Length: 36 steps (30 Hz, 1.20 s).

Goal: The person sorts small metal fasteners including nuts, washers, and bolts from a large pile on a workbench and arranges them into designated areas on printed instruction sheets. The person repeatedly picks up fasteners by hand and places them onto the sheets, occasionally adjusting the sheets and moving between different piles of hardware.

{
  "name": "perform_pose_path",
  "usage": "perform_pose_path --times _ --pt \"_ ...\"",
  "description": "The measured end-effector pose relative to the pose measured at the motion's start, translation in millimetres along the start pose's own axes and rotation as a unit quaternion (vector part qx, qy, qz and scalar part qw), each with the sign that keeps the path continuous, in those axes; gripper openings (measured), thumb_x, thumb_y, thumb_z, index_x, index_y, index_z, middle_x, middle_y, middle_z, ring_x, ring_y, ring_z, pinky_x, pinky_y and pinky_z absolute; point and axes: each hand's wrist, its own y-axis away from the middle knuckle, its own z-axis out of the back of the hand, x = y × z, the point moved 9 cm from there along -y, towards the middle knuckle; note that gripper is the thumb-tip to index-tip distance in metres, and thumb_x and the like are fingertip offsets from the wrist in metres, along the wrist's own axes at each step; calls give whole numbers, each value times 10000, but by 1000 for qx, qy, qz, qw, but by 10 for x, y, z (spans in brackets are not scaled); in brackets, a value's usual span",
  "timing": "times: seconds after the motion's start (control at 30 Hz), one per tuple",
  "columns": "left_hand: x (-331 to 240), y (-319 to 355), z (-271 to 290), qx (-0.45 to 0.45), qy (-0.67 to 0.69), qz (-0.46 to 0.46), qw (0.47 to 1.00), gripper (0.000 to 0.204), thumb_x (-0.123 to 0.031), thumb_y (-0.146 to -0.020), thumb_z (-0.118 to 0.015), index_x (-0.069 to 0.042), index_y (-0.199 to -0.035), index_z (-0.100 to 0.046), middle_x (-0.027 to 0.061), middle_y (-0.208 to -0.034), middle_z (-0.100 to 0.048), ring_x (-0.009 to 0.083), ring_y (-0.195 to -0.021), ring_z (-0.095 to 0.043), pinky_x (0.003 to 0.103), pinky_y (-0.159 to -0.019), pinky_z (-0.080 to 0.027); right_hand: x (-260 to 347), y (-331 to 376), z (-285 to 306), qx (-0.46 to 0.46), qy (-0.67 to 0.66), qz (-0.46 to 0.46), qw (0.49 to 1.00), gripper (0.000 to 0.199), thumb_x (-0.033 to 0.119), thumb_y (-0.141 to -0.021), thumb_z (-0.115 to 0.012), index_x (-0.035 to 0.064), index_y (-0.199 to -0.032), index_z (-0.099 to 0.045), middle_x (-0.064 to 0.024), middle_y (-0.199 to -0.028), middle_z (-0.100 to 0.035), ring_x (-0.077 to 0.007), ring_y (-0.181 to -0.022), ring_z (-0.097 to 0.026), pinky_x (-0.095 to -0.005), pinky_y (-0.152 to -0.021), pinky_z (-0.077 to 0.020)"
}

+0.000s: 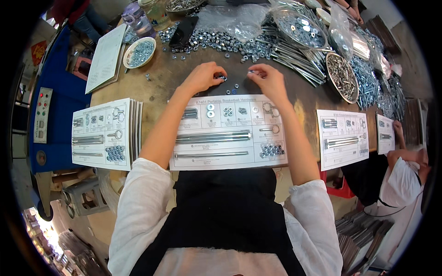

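Observation:
My left hand (pixel 201 78) is closed, its fingertips pinching small metal nuts (pixel 222 78) just above the table. To the right, my right hand (pixel 269 81) also has its fingers drawn together, with a small shiny nut (pixel 251 71) at thumb and fingertip. A few loose nuts (pixel 236 86) lie on the dark tabletop between the two hands. Under my forearms, a white printed card (pixel 212 146) with pictures of hardware lies at the table's near edge. Long bolts and rows of nuts show on it. Beyond my hands spreads a large heap of nuts (pixel 221 43).
Long bolts (pixel 304 64), a bowl of washers (pixel 301 30) and a bowl of small fasteners (pixel 342 77) crowd the right. A small bowl (pixel 139 53), papers (pixel 106 57) and a dark phone (pixel 183 31) are at left. Stacked cards (pixel 101 133) flank me; another person (pixel 400 175) works at far right.

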Motion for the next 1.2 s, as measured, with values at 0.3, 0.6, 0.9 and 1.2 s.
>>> perform_pose_path --times 0.3,0.6,0.9,1.2 --pt "-30 -26 -11 22 31 -13 999 195 -175 -853 -745 -123 -1041 -743 99 -866 -616 248 -795 -635 366 -724 -515 -677 1070 915 -9 -65 -129 989 220 96 -854 -770 38 -1063 -734 14 -828 -658 -60 -739 -560 -217 -693 -493" --pt "25 -56 -64 8 45 11 999 170 -105 -843 -737 -69 -1009 -727 77 -840 -598 194 -733 -607 319 -689 -509 -719 1591 991 -4 -118 -142 983 187 59 -871 -754 25 -1051 -720 36 -853 -629 -49 -743 -527 -195 -682 -460" --pt "-364 -71 -132 -8 1 -62 998 228 -210 -913 -702 -94 -1107 -672 72 -1024 -594 252 -846 -633 354 -772 -522 -775 1669 1062 -7 -140 -143 980 189 50 -887 -735 20 -1072 -707 28 -872 -631 -49 -750 -544 -199 -688 -470" --pt "-385 -152 -446 24 -163 -221 961 222 -277 -976 -608 -93 -1094 -568 94 -1020 -540 324 -844 -653 436 -700 -545 -887 1772 1059 1 -191 -163 968 195 43 -900 -721 10 -1091 -694 29 -844 -633 -43 -731 -552 -194 -669 -473"
